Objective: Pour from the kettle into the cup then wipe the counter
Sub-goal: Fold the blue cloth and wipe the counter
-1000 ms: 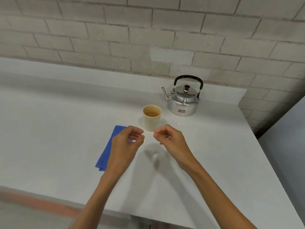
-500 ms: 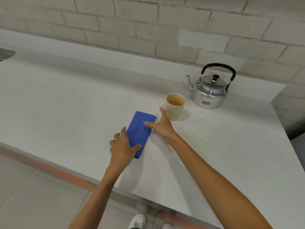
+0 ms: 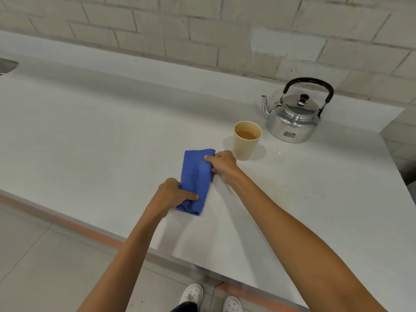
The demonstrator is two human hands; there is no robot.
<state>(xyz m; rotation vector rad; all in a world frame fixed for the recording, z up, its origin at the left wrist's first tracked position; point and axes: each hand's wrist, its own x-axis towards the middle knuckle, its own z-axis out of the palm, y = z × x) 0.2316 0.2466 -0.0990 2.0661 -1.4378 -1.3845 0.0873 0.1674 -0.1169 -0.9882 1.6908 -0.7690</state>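
Observation:
A folded blue cloth (image 3: 195, 176) lies on the white counter (image 3: 90, 136). My left hand (image 3: 173, 194) grips its near end, thumb on top. My right hand (image 3: 221, 164) pinches its far right corner. Just right of that hand stands a beige cup (image 3: 246, 143) holding brownish liquid. Behind the cup sits a shiny metal kettle (image 3: 292, 120) with a black handle, its spout pointing left, close to the back ledge.
A brick wall (image 3: 202, 30) runs behind the counter's raised back ledge. A metal sink edge (image 3: 6, 65) shows at far left. The counter's front edge runs diagonally below my arms, with tiled floor and my white shoes (image 3: 193, 294) under it.
Both hands came down from mid-air onto the cloth and have closed on it, left at the near end, right at the far corner. The view has tilted downward and to the left.

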